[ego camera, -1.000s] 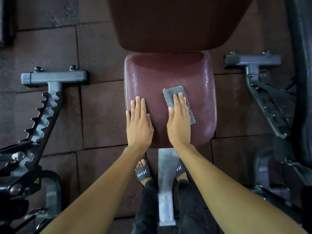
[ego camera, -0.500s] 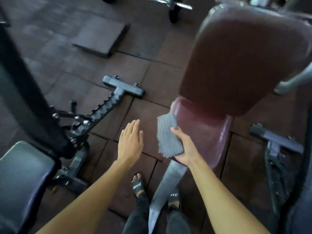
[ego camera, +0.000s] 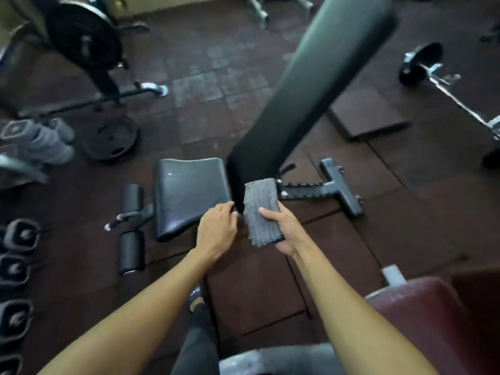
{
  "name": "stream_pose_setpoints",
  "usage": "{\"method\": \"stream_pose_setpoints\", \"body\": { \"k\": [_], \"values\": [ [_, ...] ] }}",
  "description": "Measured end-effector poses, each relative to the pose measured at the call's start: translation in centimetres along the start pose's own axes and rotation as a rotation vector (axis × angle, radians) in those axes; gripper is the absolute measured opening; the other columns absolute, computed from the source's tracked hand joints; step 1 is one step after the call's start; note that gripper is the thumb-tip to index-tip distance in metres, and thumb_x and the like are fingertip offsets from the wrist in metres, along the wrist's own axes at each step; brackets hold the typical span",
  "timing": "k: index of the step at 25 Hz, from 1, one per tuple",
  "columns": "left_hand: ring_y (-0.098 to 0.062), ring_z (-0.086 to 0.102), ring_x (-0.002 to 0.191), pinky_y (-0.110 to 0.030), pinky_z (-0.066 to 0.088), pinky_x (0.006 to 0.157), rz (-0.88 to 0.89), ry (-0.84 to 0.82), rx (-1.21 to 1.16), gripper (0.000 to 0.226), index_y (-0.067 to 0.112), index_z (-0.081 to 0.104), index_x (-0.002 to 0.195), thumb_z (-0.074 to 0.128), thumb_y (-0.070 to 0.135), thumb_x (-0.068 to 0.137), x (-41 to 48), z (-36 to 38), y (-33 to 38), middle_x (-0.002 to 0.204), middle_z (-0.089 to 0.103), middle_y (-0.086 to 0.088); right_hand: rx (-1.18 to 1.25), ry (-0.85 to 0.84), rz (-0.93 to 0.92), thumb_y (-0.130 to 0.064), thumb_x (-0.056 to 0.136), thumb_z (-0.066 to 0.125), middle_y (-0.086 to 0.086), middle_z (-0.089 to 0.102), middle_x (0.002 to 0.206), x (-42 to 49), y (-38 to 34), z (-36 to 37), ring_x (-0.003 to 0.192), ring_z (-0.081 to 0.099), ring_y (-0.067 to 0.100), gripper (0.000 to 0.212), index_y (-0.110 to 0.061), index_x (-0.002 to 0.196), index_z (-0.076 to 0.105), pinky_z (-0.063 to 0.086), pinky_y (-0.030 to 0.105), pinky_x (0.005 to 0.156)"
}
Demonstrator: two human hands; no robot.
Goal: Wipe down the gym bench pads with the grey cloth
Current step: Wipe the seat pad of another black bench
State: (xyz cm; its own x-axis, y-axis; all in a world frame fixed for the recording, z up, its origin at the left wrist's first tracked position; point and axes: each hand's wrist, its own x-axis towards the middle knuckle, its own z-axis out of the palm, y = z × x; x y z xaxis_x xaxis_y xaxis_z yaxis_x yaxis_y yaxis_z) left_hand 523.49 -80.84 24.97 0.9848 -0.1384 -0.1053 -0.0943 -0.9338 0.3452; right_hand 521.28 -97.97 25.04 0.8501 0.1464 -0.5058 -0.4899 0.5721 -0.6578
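Gripped the grey cloth (ego camera: 261, 212) in the right hand (ego camera: 288, 234) — thumb pressed across its face. Held the left hand (ego camera: 216, 231) curled just left of it — touching or apart, unclear.

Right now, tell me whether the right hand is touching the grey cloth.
Touching. The head view shows the right hand gripping the cloth, with its thumb pressed across the cloth's front.

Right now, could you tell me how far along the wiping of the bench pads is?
Done, it seems: the maroon pad, wiped a second ago, now lies off to the side. In hand: the right hand grips the grey cloth, with the left hand beside it. Left: the black seat pad and back pad, not yet touched.
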Motion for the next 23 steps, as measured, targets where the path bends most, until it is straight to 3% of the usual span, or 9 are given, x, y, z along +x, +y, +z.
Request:
{"method": "stream_pose_setpoints", "body": {
  "k": [6,11,17,23],
  "values": [
    [-0.030,0.054,0.121,-0.039,0.039,0.104,-0.126,-0.015,-0.040,0.039,0.014,0.052,0.136,0.041,0.028,0.102,7.3,-3.8,-16.4,0.135,0.058,-0.008,-0.047,0.001,0.078,0.006,0.092,0.053,0.018,0.066,0.110,12.7,5.5,13.3,0.092,0.066,0.030,0.040,-0.007,0.129,0.052,0.054,0.047,0.085],
    [-0.029,0.054,0.120,-0.040,0.038,0.103,-0.149,-0.049,-0.034,0.040,0.014,0.051,0.137,0.039,0.029,0.102,13.5,-7.5,-26.4,0.134,0.058,-0.009,-0.003,0.076,0.160,0.007,0.092,0.051,0.014,0.068,0.103,20.5,9.3,21.4,0.087,0.068,0.028,0.030,-0.013,0.113,0.057,0.056,0.042,0.081],
    [-0.031,0.053,0.120,-0.042,0.039,0.101,-0.181,-0.150,-0.034,0.039,0.014,0.050,0.137,0.038,0.026,0.103,16.8,-6.8,-32.2,0.134,0.057,-0.009,-0.121,0.230,0.190,0.008,0.090,0.052,0.013,0.068,0.097,25.1,11.7,23.3,0.083,0.066,0.026,0.031,-0.013,0.113,0.059,0.054,0.038,0.076],
    [-0.030,0.048,0.124,-0.045,0.041,0.102,-0.250,-0.291,-0.089,0.038,0.014,0.047,0.138,0.039,0.022,0.102,18.7,-1.2,-35.2,0.137,0.051,-0.008,-0.331,0.288,0.280,0.011,0.087,0.051,0.015,0.066,0.105,31.8,14.3,21.7,0.092,0.064,0.030,0.046,-0.011,0.127,0.056,0.052,0.046,0.087]
  ]
}}
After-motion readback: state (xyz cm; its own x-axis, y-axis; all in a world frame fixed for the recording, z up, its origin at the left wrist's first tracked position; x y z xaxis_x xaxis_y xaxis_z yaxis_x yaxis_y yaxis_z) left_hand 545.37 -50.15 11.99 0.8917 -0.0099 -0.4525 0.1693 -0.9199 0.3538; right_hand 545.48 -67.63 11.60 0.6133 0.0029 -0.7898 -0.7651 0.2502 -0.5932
